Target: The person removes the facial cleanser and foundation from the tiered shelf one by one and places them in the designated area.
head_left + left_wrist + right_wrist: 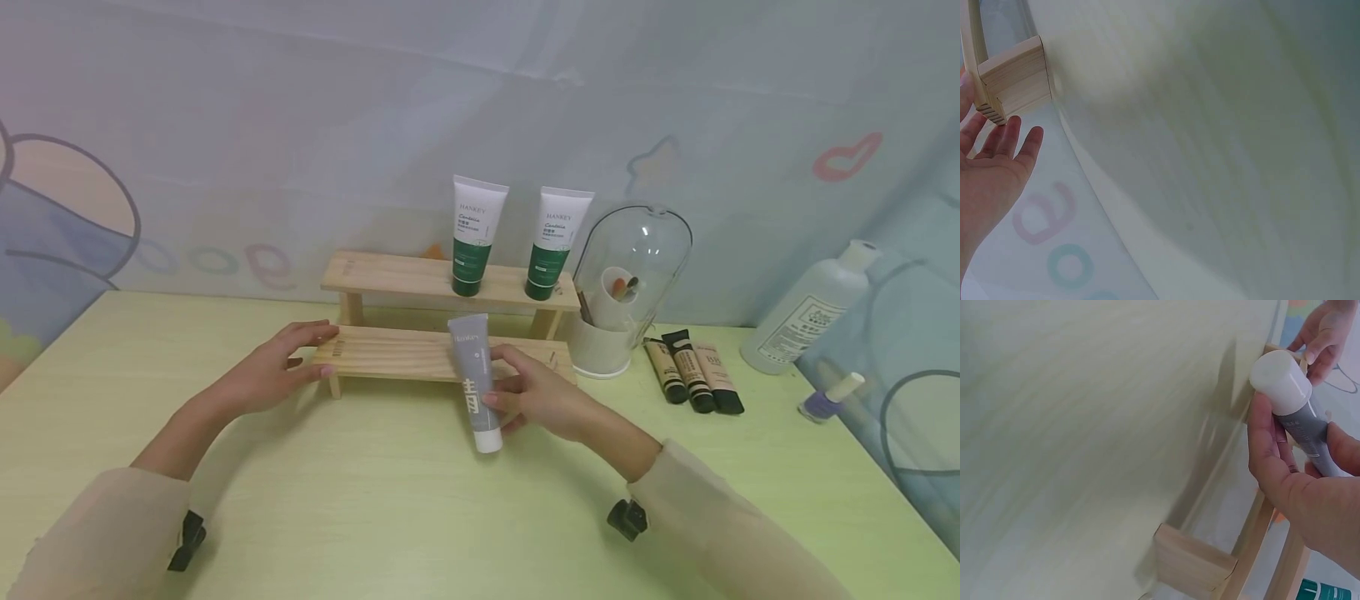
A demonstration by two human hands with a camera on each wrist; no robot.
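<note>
My right hand (543, 396) holds a grey squeeze tube (471, 367) with a white cap, thumb on one side and fingers on the other. The tube tilts slightly, cap down, in front of the lower step of a two-step wooden stand (397, 354). In the right wrist view, its white cap (1280, 381) points toward the camera. With thumb and fingers, my left hand (273, 367) grips the left end of that lower step. The left wrist view shows the fingers around the step's end (991, 109). Two white-and-green tubes (476, 237) (557, 243) stand upright on the upper step.
Right of the stand is a clear dome (645, 258) over a white holder with brushes. Several small tubes (693, 375) lie beside it. Farther right are a white bottle (810, 312), tilted in view, and a purple nail polish bottle (828, 398). A patterned cloth hangs behind.
</note>
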